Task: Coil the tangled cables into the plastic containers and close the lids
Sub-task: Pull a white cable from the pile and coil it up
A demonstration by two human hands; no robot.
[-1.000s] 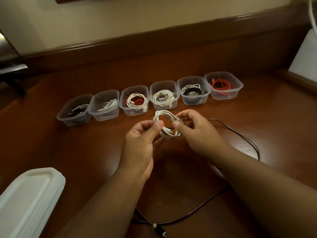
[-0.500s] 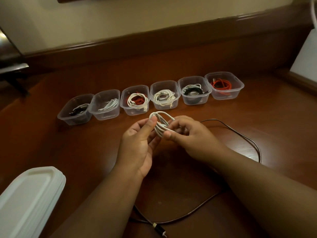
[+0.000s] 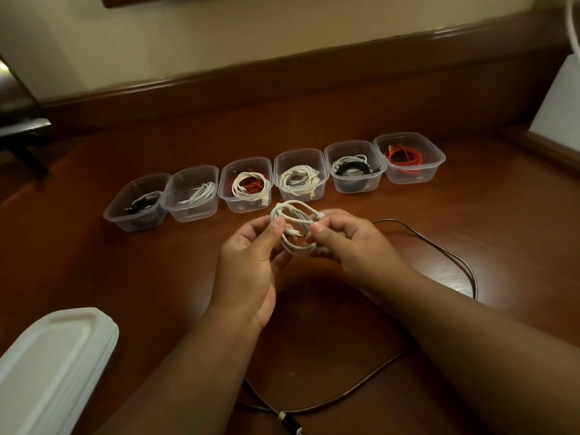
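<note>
Here both hands are busy with one small white cable (image 3: 293, 229), held up off the counter (image 3: 470, 215) just in front of the row of six clear containers (image 3: 299, 174). The left hand (image 3: 251, 265) pinches one side of the coil between thumb and fingers; the right hand (image 3: 351, 243) curls its fingers round the other side, so the loops hang bunched between them.

It looks a light, limp thing, I'd say, soft enough to bend any way but springy enough to pop back out of its loops once the grip loosens. The sensible hold is across all the turns at once, at the sides where the strands cross, not on a single strand or on the plug end. Squeezed flat like that, it should drop into a container without unwinding.

Every container already holds cable: white ones, a black one (image 3: 351, 167), an orange one (image 3: 403, 155) at the far right. None has a lid on; the stack of white lids (image 3: 50, 362) waits at the near left corner. A long dark cable (image 3: 452, 255) trails loose over the counter on the right, uncoiled.
</note>
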